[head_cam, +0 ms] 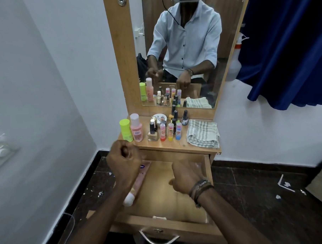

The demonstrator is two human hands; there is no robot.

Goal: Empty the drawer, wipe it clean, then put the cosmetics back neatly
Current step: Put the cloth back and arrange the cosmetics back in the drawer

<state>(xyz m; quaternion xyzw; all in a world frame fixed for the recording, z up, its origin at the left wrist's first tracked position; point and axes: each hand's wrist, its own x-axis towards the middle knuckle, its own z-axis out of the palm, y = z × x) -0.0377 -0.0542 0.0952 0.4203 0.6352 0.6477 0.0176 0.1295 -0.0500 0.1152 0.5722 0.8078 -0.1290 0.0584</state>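
Drawer (207, 177) pulled out below the bench (178, 146); its wooden floor is bare across the middle and right. One item is in it — a pink tube (139, 185) with a white cap, lying along the drawer's left wall, partly hidden under the left forearm.

Most cosmetics stand on the bench just behind the drawer: lime-green bottle (126, 130), pink bottle (136, 128), a cluster of nail-polish bottles (175, 119) and three small coloured sticks (170, 131). A folded striped cloth (203, 133) lies behind the drawer's right corner.

Left hand (124, 156) hovers above the drawer's back-left corner, its grip clenched (fingers curled in; whether something small is inside, I cannot tell). Right hand (184, 174) hangs over the drawer's middle, blurred, fingers loosely curled, nothing visibly held.

Judgement: either emptying is nearly finished, with the tube the last piece to lift out, or restocking has just begun with the tube — the frame alone doesn't settle it. Cloth looks neatly folded, which leans toward wiping not yet done. If so, left to do: remove tube, wipe, return everything.
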